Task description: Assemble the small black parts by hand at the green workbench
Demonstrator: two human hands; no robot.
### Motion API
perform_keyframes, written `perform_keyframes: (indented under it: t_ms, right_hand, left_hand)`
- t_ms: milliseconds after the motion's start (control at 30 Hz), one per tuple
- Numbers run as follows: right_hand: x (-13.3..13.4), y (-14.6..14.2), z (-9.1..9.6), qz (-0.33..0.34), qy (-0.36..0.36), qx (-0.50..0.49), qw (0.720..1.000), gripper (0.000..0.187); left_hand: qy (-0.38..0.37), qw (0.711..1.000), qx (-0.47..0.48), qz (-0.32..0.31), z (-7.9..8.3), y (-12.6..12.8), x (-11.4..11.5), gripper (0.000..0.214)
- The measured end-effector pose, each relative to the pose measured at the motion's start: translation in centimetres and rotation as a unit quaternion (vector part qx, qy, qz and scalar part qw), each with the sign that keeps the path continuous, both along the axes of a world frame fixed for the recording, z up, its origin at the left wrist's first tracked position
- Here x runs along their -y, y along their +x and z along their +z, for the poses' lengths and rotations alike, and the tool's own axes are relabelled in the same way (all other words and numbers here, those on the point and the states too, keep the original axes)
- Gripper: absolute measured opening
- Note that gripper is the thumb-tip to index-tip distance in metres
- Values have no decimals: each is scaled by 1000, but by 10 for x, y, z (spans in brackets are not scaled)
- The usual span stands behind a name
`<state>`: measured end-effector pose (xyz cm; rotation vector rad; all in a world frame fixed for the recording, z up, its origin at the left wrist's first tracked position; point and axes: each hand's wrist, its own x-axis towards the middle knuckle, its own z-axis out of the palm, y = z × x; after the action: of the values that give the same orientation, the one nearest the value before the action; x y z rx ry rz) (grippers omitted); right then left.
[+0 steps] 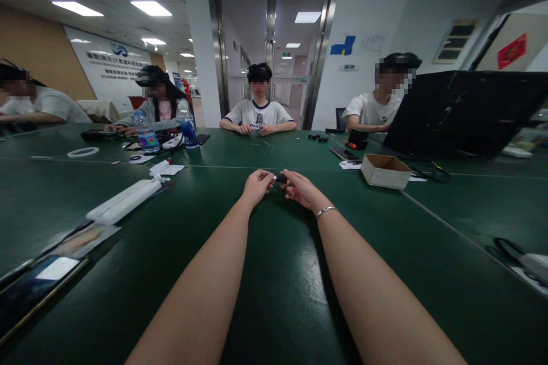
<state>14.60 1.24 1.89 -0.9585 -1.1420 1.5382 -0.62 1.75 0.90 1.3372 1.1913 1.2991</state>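
Observation:
Both my arms stretch forward over the dark green table [274, 274]. My left hand [257, 185] and my right hand [301, 188] meet at the middle of the table, fingers pinched together. Between them they hold a small black part [280, 178] with a light end; what it is I cannot make out. A thin bracelet [326, 210] sits on my right wrist. Both hands rest low, close to the table top.
A small open cardboard box [385, 170] stands to the right, an open black laptop [462, 111] behind it. A long white object [124, 201] and a phone [40, 282] lie at left. Two water bottles [146, 132] stand far left. Several people sit around the far side.

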Motion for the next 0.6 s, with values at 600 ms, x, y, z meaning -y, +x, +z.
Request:
perform_keyframes:
  t_ms: [600]
  right_hand:
    - [2, 1, 3, 17, -9, -13, 1000, 24]
  left_hand:
    - [-6, 1000, 4, 7, 0, 0, 0, 13]
